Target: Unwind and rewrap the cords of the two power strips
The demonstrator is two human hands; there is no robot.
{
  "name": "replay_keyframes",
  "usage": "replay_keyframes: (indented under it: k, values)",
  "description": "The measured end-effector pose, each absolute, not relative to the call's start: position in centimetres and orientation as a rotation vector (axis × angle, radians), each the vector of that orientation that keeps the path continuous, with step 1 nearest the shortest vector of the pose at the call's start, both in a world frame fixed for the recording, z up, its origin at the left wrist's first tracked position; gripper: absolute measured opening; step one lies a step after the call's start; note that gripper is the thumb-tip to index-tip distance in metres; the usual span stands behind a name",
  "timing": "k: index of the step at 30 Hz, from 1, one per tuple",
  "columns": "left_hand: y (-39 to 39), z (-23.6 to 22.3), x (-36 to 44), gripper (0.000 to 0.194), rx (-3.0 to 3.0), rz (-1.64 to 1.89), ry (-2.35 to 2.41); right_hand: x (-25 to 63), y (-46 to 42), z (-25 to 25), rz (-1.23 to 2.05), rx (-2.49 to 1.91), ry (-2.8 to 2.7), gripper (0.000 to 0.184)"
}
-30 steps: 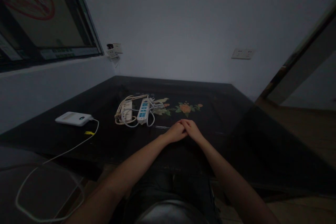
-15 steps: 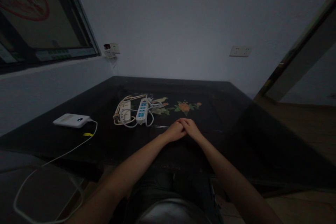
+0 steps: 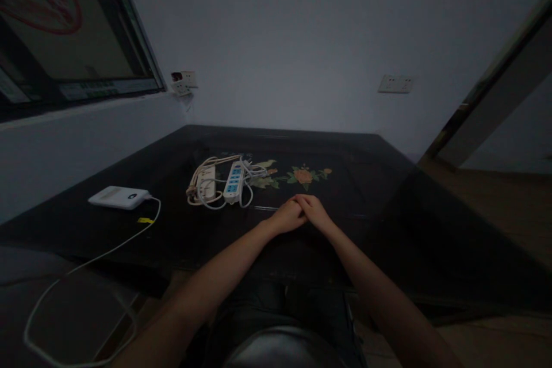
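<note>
Both my hands rest together on the dark table, close to its front edge. My right hand lies over the fingers of my left hand, its own fingers laid flat across them. Most of the left fingers are hidden underneath. I see no object in either hand. Left of the hands lie two power strips: a white one with blue sockets, which is the nearer, and a cream one. Their cords are looped around them. A painted flower decorates the tabletop just beyond my fingers.
A white power bank sits on the table's left side, its white cable running over the front edge. Beside it is a small yellow tag. Wall sockets are behind the table, and a window is at the left.
</note>
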State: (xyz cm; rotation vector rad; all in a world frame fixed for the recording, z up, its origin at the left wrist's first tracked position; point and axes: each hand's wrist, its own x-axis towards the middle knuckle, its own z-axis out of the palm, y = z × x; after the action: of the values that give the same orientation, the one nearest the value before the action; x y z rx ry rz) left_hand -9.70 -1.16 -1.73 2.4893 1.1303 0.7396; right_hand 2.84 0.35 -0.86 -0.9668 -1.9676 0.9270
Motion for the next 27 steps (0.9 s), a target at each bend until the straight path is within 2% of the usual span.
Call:
replay_keyframes:
  k: [5, 9, 14, 18, 23, 27]
  values:
    - [-1.9, -0.3, -10.0, 0.024, 2.476, 0.603, 1.109, 2.7, 0.1, -0.7, 0.981, -0.975, -1.918, 0.040]
    - [-3.7, 2.9, -11.6, 0.022, 2.526, 0.610, 1.160, 2.6, -0.2, -0.1, 1.050, -0.938, -1.777, 0.036]
    - [-5.8, 8.2, -17.9, 0.028, 2.320, 1.133, 1.431, 1.7, -0.1, 0.4, 1.286, -0.934, -1.617, 0.031]
    - [-4.8, 9.8, -25.4, 0.028, 2.009, 1.370, 1.730, -0.7, 0.9, 0.6, 1.215, -0.898, -1.697, 0.028]
    - [-1.6, 8.4, -31.5, 0.027, 2.046, 0.940, 2.175, -5.7, 3.7, 1.8, 0.824, -0.959, -1.951, 0.030]
    - [0.2, 7.3, -32.3, 0.025, 2.065, 0.518, 2.325, -9.8, 6.1, 2.5, 0.692, -1.031, -2.016, 0.039]
